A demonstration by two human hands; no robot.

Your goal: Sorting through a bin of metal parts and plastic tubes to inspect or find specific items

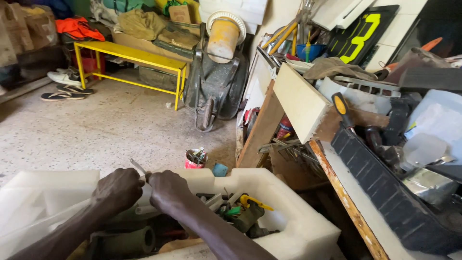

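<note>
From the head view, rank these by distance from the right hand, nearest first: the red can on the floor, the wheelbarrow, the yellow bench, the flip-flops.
1. Red can, on the floor just beyond the right hand.
2. Wheelbarrow, propped upright farther back, slightly right.
3. Yellow bench, back left by the wall.
4. Flip-flops, far left on the floor; nearly level with the bench, so this ranking is loose.

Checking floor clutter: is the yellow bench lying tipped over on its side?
No, the yellow bench stands upright on its legs on the speckled floor, beside the wheelbarrow.

Both forearms reach in from the near edge. The left hand (118, 190) and right hand (167, 191) meet knuckle to knuckle, fingers curled closed, backs facing up.
</note>
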